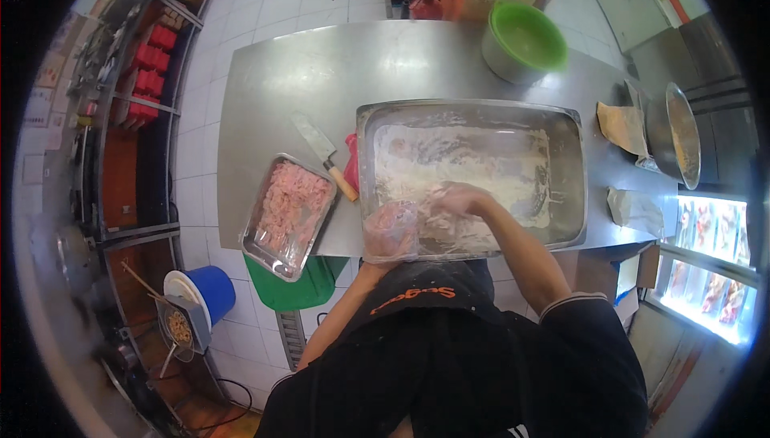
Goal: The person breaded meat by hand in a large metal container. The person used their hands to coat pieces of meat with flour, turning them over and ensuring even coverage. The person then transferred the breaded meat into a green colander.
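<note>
A large steel pan [571, 189] holds a spread of white flour [489, 157], thicker in some places than others. My right hand [459, 200] is down in the flour near the middle of the pan; its fingers are smeared by motion. At the pan's near left corner, my left hand [391, 231] is wrapped in clear plastic and closed round a pink lump that looks like raw meat. Whether the plastic is a glove or a bag, I cannot tell. Further left, raw minced meat [290, 201] fills much of a smaller metal tray [270, 264], set at an angle.
A knife [318, 141] with a wooden handle lies between tray and pan, beside something red [351, 157]. Behind the pan stands a pot with a green basin [528, 35]. A steel bowl [682, 135] and brown paper [622, 127] are at right. Below the table's left edge sits a green bin [293, 289].
</note>
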A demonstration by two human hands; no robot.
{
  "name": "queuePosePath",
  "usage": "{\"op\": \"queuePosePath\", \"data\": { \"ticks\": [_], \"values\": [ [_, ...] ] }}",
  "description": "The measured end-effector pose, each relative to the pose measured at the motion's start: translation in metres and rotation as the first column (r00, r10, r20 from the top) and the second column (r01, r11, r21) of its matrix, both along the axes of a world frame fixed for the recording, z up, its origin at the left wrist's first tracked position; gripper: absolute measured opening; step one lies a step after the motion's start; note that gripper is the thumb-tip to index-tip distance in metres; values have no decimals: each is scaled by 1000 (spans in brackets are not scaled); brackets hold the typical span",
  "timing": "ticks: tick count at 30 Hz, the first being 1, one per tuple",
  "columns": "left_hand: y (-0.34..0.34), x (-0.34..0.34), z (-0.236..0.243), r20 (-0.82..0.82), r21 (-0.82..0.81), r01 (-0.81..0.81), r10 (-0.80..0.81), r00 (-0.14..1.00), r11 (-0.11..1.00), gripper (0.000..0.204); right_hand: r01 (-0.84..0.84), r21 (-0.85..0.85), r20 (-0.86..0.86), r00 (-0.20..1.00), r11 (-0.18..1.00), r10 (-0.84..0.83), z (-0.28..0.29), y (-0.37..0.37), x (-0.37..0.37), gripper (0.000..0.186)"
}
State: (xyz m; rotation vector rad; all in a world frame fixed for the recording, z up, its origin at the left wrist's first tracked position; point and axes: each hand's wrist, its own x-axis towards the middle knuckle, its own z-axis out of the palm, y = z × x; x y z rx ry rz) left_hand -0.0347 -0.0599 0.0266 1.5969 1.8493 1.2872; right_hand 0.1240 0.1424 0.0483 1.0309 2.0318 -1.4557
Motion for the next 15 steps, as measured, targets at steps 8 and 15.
{"op": "queuePosePath", "data": {
  "ticks": [8,15],
  "values": [
    [4,2,19,68,48,-11,7,998,999,30,-110,473,-36,989,874,144,-51,27,-44,34],
    [1,4,11,81,-31,-33,35,996,999,30,-110,784,69,993,611,90,-123,-2,-93,38]
  ]
}}
